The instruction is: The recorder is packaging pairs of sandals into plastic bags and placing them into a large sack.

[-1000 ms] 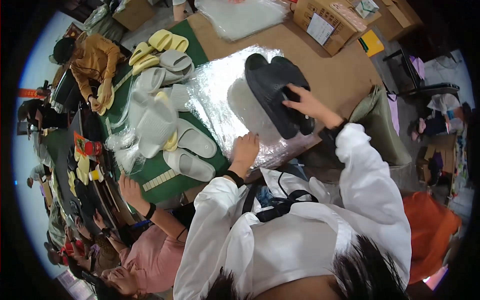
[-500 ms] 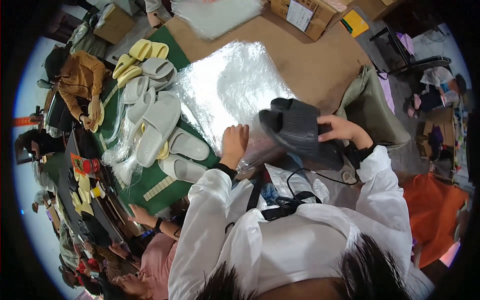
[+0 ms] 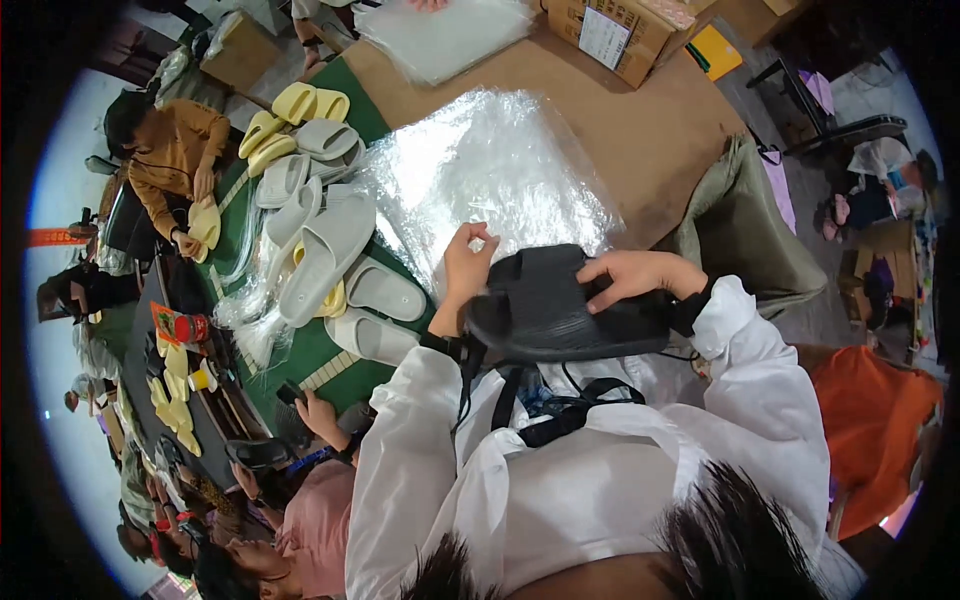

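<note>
A pair of black slide sandals (image 3: 545, 315), with ribbed straps, is gripped by my right hand (image 3: 637, 278) close to my body. The thumb and fingers close on the sandals from the right side. My left hand (image 3: 467, 268) is beside their toe end, its fingers curled together in a pinch. Whether anything thin is between those fingertips I cannot make out. Beyond both hands, a stack of clear plastic bags (image 3: 490, 150) lies shiny and flat on the brown table.
Grey slides (image 3: 335, 250) and yellow slides (image 3: 265, 150) are piled on the green table (image 3: 355, 95) to the left. A cardboard box (image 3: 610, 40) and more clear bags (image 3: 440, 45) sit at the far side. A green sack (image 3: 745, 225) stands at right. Co-workers sit along the left.
My right hand has brought the black sandals left and nearer to my body, turning them more level. My left hand stays near the bags, its fingers now bent into a pinch.
</note>
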### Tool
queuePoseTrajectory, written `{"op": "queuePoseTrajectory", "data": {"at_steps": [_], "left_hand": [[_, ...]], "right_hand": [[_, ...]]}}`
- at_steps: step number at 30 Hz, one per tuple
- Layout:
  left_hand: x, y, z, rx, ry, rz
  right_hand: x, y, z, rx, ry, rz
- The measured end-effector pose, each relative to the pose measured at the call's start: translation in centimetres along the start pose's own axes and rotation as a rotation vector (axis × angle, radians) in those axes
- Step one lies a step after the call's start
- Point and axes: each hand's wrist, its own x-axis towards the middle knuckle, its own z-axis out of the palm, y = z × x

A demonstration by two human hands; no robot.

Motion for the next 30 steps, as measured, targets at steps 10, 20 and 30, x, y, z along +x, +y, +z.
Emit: {"op": "queuePoseTrajectory", "data": {"at_steps": [10,20,30], "left_hand": [[-2.9,1.3,0.5,0.277,0.211,0.252],[-5.7,3.5,3.1,0.611,0.188,0.372],[-6.4,5.2,4.6,0.687,-0.123,0.463]], "right_hand": [[0.0,6.2,4.7,-0.366,0.658,-0.031],[1.6,7.4,7.6,-0.515,1.33,0.012],[5.6,7.9,7.3,-0.587,1.275,-0.09]]}}
